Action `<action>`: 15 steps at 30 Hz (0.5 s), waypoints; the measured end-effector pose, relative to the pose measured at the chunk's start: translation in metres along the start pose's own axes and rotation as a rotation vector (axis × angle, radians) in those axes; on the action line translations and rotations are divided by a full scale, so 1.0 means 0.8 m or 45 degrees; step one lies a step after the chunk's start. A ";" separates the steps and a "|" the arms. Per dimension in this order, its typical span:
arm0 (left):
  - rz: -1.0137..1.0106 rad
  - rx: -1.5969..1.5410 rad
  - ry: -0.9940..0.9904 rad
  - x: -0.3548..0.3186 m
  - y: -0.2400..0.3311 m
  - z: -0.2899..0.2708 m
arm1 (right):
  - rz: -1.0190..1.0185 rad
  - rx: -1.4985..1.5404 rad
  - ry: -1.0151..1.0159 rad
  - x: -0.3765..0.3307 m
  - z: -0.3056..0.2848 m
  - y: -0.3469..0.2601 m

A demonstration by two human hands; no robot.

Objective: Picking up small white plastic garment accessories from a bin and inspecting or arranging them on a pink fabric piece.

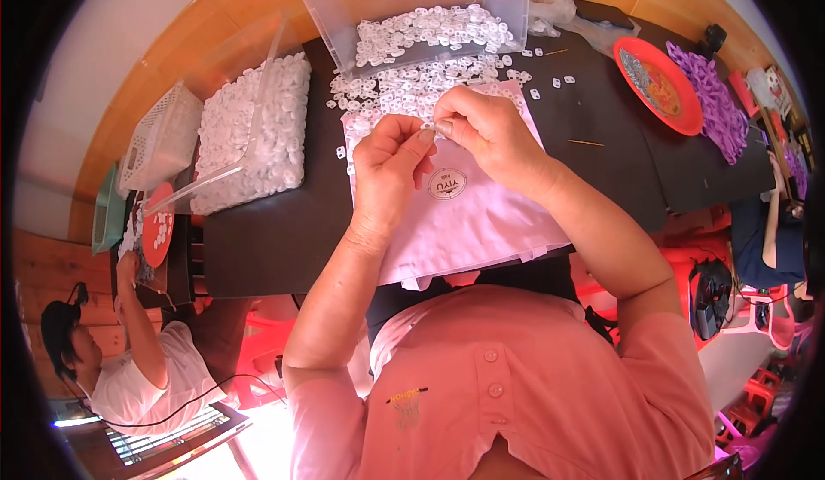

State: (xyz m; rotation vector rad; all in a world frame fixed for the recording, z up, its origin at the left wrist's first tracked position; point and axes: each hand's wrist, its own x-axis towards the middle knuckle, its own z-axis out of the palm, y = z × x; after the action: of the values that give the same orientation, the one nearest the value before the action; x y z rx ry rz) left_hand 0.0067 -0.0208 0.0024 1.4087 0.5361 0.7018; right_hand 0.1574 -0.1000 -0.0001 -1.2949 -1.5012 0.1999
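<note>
Over a pink cloth sheet (pixel 481 214) with a round dark emblem, my two hands meet fingertip to fingertip. Thumb and fingers of my left hand (pixel 385 164) are pinched on a small white plastic piece (pixel 429 126), mostly covered by the fingers. From the other side my right hand (pixel 491 134) pinches at the same spot; whether it grips the piece itself or something finer is too small to tell. Just beyond the hands, a heap of small white plastic pieces with holes (pixel 387 93) spills from a clear bin (pixel 335 24) onto the sheet and dark table.
At left stand a clear box of white pieces (pixel 258 123) and a white basket (pixel 159 140). A red plate (pixel 687 123) with silvery bits lies at right beside purple strands (pixel 718 110). Thin sticks (pixel 586 143) rest on the table (pixel 601 179). Another person (pixel 155 360) works at lower left.
</note>
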 end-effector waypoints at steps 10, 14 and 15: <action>0.059 0.152 0.099 -0.001 -0.003 0.003 | -0.047 -0.111 -0.057 0.004 0.001 -0.002; -0.027 -0.025 0.073 0.002 -0.013 -0.001 | 0.008 -0.092 -0.038 -0.010 0.013 0.006; -0.109 -0.066 0.060 0.004 -0.010 -0.001 | 0.028 -0.044 -0.015 -0.005 0.011 0.009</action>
State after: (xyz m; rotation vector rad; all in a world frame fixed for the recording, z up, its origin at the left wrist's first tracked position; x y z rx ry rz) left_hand 0.0091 -0.0180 -0.0055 1.3157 0.6077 0.6765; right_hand 0.1542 -0.0961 -0.0113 -1.3407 -1.5071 0.1969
